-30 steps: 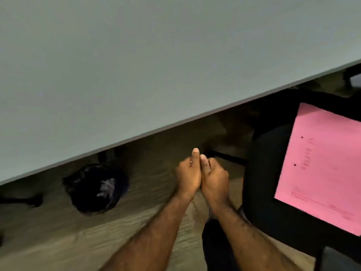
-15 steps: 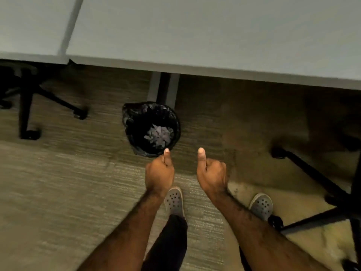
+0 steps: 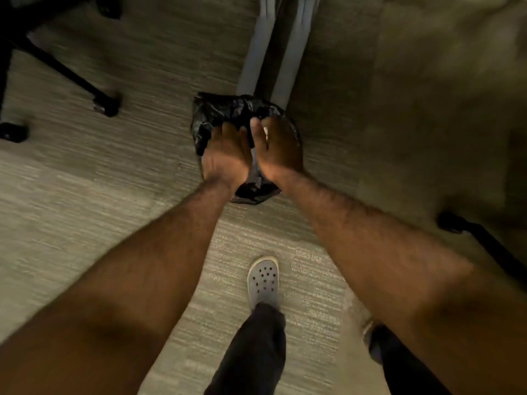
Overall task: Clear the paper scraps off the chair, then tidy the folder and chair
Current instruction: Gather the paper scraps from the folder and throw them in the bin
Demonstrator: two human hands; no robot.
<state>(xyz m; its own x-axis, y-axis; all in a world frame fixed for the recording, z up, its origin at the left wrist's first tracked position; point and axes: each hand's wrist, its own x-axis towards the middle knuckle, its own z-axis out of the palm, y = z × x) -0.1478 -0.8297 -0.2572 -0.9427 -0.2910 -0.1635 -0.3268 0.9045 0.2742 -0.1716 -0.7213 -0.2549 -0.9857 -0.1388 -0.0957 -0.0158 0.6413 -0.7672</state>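
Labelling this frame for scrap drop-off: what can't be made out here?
Head view only:
- Inside of the bin: hidden by the left hand and right hand over its mouth.
- Paper scraps: none plainly visible; a pale speck by the right hand is too small to identify.
- Fingertips: motion-blurred, so grip is unclear.
- Chair base, top left: cut off by the frame edge.
- Folder: out of frame.
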